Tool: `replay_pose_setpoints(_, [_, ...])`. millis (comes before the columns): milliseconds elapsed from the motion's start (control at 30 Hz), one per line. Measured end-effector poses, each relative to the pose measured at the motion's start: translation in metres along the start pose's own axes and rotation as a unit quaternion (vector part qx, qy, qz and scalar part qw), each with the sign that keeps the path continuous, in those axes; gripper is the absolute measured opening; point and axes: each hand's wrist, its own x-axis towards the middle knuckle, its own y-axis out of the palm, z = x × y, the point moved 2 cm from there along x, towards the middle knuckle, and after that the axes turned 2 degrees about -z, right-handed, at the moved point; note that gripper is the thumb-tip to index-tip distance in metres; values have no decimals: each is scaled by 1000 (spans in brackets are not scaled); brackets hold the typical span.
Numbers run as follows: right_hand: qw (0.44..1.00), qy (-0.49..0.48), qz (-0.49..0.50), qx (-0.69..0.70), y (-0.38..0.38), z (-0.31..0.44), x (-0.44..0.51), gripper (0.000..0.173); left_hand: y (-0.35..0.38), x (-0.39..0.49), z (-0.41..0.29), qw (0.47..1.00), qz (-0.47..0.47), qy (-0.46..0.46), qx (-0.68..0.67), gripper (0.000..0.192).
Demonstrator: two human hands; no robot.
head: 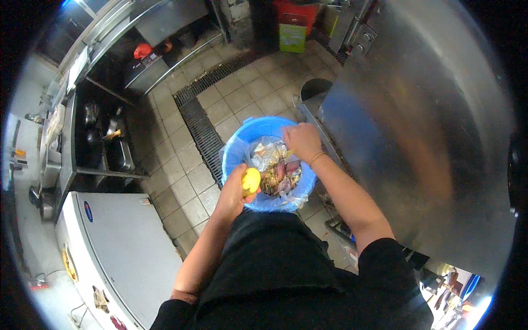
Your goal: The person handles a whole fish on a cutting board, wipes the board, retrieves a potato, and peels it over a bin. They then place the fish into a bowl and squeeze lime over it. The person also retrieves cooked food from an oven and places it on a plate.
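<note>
My left hand (232, 194) grips a smooth, bright yellow rounded piece of food (251, 180), perhaps a peeled fruit or vegetable, over the near left rim of a blue plastic bin (264, 122). Across the bin, my right hand (303, 141) is above the far right rim with its fingers curled in. A small yellowish bit (290, 153) shows below those fingers; whether they hold it is hidden. Clear plastic film (270, 148) lines the bin. Brown and reddish food scraps (281, 175) lie inside it.
To the right stands a large stainless steel surface (396, 136). A white refrigerator or freezer (128, 243) is at lower left. Metal shelving (109, 173) holds pans. A drain grating (202, 134) crosses the tiled floor (258, 88). A dark bucket (315, 88) sits beyond the bin.
</note>
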Motion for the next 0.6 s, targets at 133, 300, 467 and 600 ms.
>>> replay_pose_setpoints(133, [982,-18,-58,180,8,14,-11,28,-3,-3,-1,999,-40,-8,-16,44])
replay_pose_setpoints(300, [957,-68,-98,266,13,52,-23,33,1,6,0,995,-21,-57,-81,44])
replay_pose_setpoints(467, [991,-27,-42,128,12,17,-10,33,-2,-5,-3,993,-95,-55,-44,46])
replay_pose_setpoints(600, [983,46,-21,175,11,10,-17,34,0,-15,-10,998,-32,-23,-53,46])
